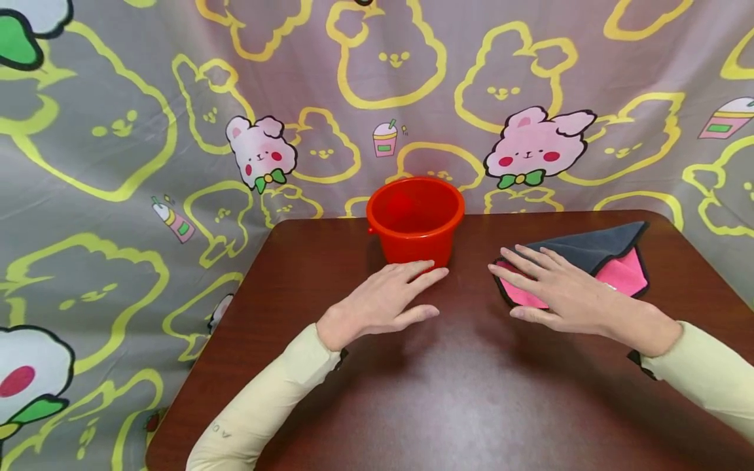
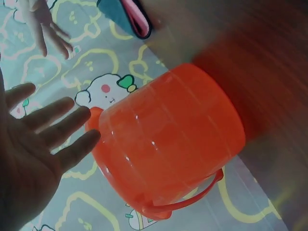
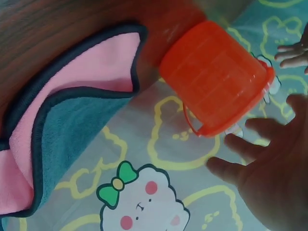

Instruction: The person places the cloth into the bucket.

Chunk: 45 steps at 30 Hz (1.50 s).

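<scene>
A red plastic bucket stands upright near the back of the table; its thin red handle hangs down the side in the left wrist view. My left hand hovers in front of the bucket, fingers extended and holding nothing. To the right, my right hand is held above the table with fingers spread, in front of a folded cloth. The cloth is dark grey on one face and pink on the other, with a black border. Whether the right fingers touch the cloth is hard to tell, but they grip nothing.
The dark brown wooden table has rounded corners. Behind and left of it hangs a grey curtain printed with yellow outlines, white bunnies and pink cups. It meets the table's back edge.
</scene>
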Each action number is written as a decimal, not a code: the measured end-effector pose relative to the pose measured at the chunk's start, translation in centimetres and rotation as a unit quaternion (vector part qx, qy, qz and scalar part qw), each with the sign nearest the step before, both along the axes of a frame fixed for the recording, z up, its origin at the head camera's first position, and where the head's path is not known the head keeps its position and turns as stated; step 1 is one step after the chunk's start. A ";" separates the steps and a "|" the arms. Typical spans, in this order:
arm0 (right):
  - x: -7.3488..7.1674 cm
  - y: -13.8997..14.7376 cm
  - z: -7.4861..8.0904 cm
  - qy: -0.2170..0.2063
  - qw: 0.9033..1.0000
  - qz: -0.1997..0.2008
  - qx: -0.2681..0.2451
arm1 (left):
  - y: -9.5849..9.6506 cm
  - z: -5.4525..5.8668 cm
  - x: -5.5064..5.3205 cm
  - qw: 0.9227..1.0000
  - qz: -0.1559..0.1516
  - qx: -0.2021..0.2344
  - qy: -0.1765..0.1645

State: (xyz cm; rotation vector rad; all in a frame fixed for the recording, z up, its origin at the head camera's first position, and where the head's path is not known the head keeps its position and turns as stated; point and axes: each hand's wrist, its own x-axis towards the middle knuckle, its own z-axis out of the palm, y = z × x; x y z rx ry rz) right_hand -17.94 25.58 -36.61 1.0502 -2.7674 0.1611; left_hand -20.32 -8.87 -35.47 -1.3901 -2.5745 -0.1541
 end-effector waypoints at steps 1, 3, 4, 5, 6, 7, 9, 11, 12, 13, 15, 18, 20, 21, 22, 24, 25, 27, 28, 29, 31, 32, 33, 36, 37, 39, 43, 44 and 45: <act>-0.1 0.1 0.1 -0.003 1.000 -0.008 -0.003 | 0.0 0.2 -0.1 1.000 0.005 0.014 0.009; -0.3 0.2 0.4 -0.003 1.000 -0.020 -0.009 | 0.0 0.5 -0.4 0.998 0.023 0.043 0.026; -0.4 0.3 0.5 -0.005 1.000 -0.026 -0.013 | 0.0 0.8 -0.5 0.997 0.032 0.057 0.036; -0.6 0.5 0.6 -0.005 0.999 -0.031 -0.016 | -0.1 1.0 -0.6 0.996 0.041 0.070 0.044; -0.7 0.6 0.6 -0.003 0.999 -0.035 -0.021 | -0.1 1.1 -0.7 0.994 0.047 0.082 0.051; -0.8 0.7 0.7 -0.001 0.999 -0.039 -0.024 | -0.1 1.3 -0.9 0.993 0.052 0.093 0.056; -1.0 0.9 0.8 0.001 0.999 -0.044 -0.029 | -0.1 1.5 -1.1 0.990 0.058 0.109 0.061; -1.2 1.1 0.9 0.000 0.998 -0.048 -0.035 | -0.2 1.6 -1.3 0.989 0.061 0.124 0.058; -1.3 1.2 0.9 -0.002 0.998 -0.051 -0.039 | -0.2 1.6 -1.5 0.988 0.064 0.131 0.056; -1.4 1.3 1.0 -0.007 0.998 -0.054 -0.042 | -0.2 1.7 -1.6 0.986 0.067 0.140 0.054; -1.6 1.5 1.1 -0.016 0.997 -0.058 -0.047 | -0.1 1.8 -1.9 0.983 0.074 0.158 0.050; -2.1 1.8 1.1 -0.023 0.996 -0.065 -0.055 | -0.1 2.1 -2.4 0.978 0.084 0.182 0.052; -2.4 2.0 1.0 -0.020 0.996 -0.071 -0.055 | -0.1 2.3 -2.6 0.975 0.086 0.196 0.056; -2.6 2.2 1.0 -0.015 0.996 -0.072 -0.057 | -0.2 2.4 -2.7 0.974 0.087 0.203 0.056; -2.8 2.3 0.9 -0.011 0.996 -0.073 -0.058 | -0.3 2.5 -2.9 0.972 0.088 0.212 0.056; -3.2 2.7 0.8 -0.002 0.995 -0.075 -0.059 | -0.4 2.7 -3.2 0.967 0.090 0.232 0.053; -3.4 2.9 0.7 0.000 0.995 -0.077 -0.059 | -0.5 2.8 -3.4 0.964 0.093 0.242 0.054; -3.9 3.3 0.6 -0.006 0.995 -0.081 -0.059 | -0.8 2.8 -3.9 0.957 0.101 0.265 0.052; -4.0 3.5 0.6 -0.014 0.995 -0.085 -0.055 | -0.9 2.7 -4.1 0.954 0.108 0.276 0.052; -4.2 3.7 0.6 -0.023 0.994 -0.090 -0.052 | -1.0 2.7 -4.4 0.950 0.115 0.285 0.052; -4.5 4.2 0.5 -0.042 0.993 -0.102 -0.042 | -1.3 2.6 -4.9 0.944 0.127 0.302 0.050; -4.7 4.4 0.5 -0.052 0.992 -0.108 -0.037 | -1.4 2.5 -5.1 0.941 0.134 0.308 0.047; -4.8 4.7 0.4 -0.059 0.991 -0.113 -0.032 | -1.4 2.5 -5.4 0.938 0.140 0.314 0.044; -5.2 5.4 0.0 -0.067 0.990 -0.123 -0.025 | -1.7 2.5 -6.0 0.928 0.162 0.333 0.040; -5.4 5.7 -0.1 -0.068 0.989 -0.126 -0.023 | -1.8 2.4 -6.2 0.925 0.172 0.337 0.037; -5.6 6.2 -0.4 -0.070 0.989 -0.132 -0.015 | -1.9 2.3 -6.6 0.918 0.194 0.345 0.035; -6.0 7.0 -0.9 -0.084 0.984 -0.156 0.008 | -2.0 1.8 -7.2 0.903 0.231 0.362 0.022; -6.1 7.2 -1.0 -0.089 0.982 -0.163 0.014 | -2.0 1.7 -7.4 0.900 0.237 0.367 0.018; -6.2 7.4 -1.1 -0.094 0.980 -0.172 0.020 | -2.0 1.5 -7.5 0.897 0.243 0.370 0.014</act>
